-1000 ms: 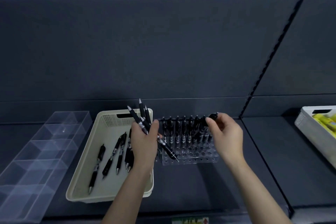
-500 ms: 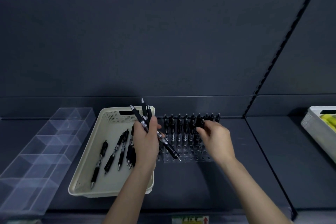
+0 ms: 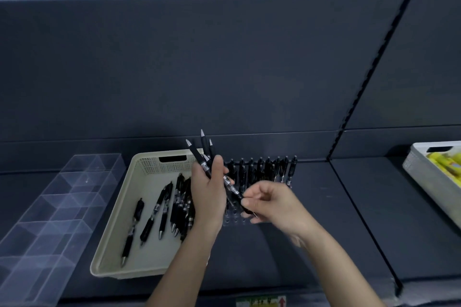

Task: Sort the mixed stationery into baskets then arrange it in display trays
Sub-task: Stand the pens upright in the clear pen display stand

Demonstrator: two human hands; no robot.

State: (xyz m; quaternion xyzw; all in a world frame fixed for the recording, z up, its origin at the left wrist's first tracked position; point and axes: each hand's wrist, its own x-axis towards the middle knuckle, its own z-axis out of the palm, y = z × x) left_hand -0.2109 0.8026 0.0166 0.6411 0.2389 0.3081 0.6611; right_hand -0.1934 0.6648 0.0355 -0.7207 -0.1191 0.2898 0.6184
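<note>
Head view: left hand [image 3: 209, 198] grips three pens [image 3: 203, 154], right hand [image 3: 273, 203] pinches one.

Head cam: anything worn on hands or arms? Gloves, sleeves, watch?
Nothing worn shows. On the left hand and right hand: no gloves, no rings seen. On the left forearm and right forearm: no sleeve, watch or band down to the frame's lower edge. The right hand is blurred, so small marks could be missed.
</note>
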